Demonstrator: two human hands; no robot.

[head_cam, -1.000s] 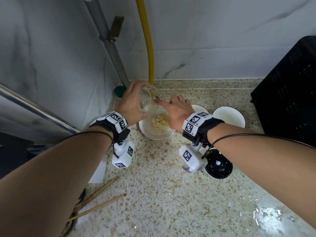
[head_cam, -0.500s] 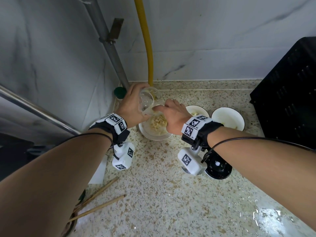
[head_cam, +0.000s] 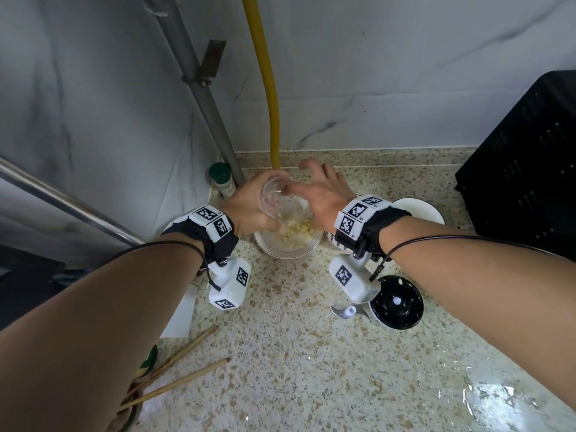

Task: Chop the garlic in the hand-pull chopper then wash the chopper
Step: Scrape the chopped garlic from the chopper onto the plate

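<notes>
My left hand [head_cam: 249, 207] grips the clear chopper cup [head_cam: 276, 198], tilted mouth-down over a small glass bowl [head_cam: 280, 249]. Chopped garlic [head_cam: 299, 230] lies heaped in that bowl. My right hand [head_cam: 321, 198] is at the cup's mouth, one finger reaching inside and the other fingers spread above. The chopper's black lid [head_cam: 396, 302] lies upside down on the counter at the right, and the blade piece [head_cam: 347, 311] rests beside it.
A white bowl [head_cam: 427, 207] sits behind my right wrist. A green-capped bottle [head_cam: 222, 179] stands in the corner by a grey pipe [head_cam: 202, 95] and yellow hose [head_cam: 268, 79]. Chopsticks [head_cam: 180, 378] lie front left, a black crate [head_cam: 526, 163] stands right, and water [head_cam: 498, 400] pools front right.
My right hand has lifted from a closed pinch at the cup's rim to spread fingers with one finger in the cup. The cup has tipped a little further toward the bowl.
</notes>
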